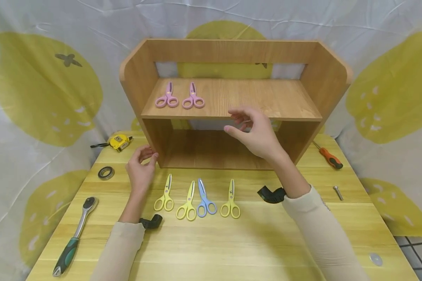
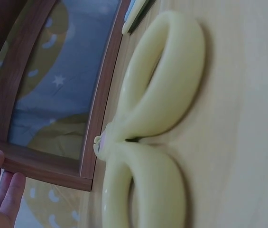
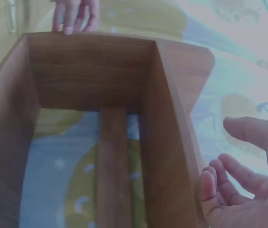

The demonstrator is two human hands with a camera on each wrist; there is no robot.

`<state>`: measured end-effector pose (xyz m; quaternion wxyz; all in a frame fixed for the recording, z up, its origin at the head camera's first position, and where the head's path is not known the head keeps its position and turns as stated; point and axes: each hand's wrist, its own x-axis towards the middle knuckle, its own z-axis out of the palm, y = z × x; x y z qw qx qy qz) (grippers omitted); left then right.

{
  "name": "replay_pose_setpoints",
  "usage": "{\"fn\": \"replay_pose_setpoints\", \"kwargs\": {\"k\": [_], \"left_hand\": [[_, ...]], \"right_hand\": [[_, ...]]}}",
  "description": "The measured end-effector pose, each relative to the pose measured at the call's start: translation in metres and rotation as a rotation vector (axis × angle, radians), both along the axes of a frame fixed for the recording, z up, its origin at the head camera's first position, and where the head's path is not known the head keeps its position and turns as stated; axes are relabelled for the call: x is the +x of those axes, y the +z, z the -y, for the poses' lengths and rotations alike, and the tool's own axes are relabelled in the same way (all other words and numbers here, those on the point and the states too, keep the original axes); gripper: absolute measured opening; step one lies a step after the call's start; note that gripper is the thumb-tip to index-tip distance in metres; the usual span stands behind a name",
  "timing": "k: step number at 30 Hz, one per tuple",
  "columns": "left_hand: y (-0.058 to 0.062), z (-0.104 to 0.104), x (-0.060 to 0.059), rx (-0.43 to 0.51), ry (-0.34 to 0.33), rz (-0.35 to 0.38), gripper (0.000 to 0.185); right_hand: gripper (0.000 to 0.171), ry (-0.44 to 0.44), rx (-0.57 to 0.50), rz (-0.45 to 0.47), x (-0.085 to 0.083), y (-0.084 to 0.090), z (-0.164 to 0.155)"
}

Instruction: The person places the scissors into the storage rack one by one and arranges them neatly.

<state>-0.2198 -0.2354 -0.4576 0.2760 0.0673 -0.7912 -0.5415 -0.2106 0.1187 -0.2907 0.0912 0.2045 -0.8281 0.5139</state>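
A wooden shelf unit (image 1: 232, 117) stands on the table. My left hand (image 1: 140, 171) rests beside its lower left corner, fingertips against the outside of the side panel (image 2: 43, 166). Above the front edge of the upper shelf hovers my right hand (image 1: 254, 134), fingers relaxed and holding nothing. Two pairs of pink scissors, the left pair (image 1: 168, 97) and the right pair (image 1: 193, 98), lie on that shelf's left half. In front of the unit are three yellow pairs of scissors (image 1: 166, 197) and one blue pair of scissors (image 1: 205, 203).
On the left lie a yellow tape measure (image 1: 119, 142), a black-rimmed bearing (image 1: 106, 173) and a ratchet wrench (image 1: 74, 238). The right side holds an orange-and-black screwdriver (image 1: 330, 158), a bolt (image 1: 338, 193) and a round metal washer (image 1: 376, 259). A lemon-print curtain (image 1: 228, 15) hangs behind.
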Motion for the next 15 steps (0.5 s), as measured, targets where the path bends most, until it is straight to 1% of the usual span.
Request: {"fn": "replay_pose_setpoints", "kwargs": {"k": [7, 11, 15], "left_hand": [[-0.001, 0.000, 0.001, -0.001, 0.021, 0.015, 0.029], [0.000, -0.001, 0.000, -0.006, 0.012, 0.011, 0.029], [0.001, -0.001, -0.001, -0.007, 0.006, 0.012, 0.029]], "right_hand": [[0.044, -0.016, 0.087, 0.018, 0.025, -0.034, -0.021], [0.044, -0.022, 0.091, 0.022, 0.040, -0.053, -0.032], [0.044, -0.008, 0.101, 0.025, 0.055, -0.073, -0.038]]}}
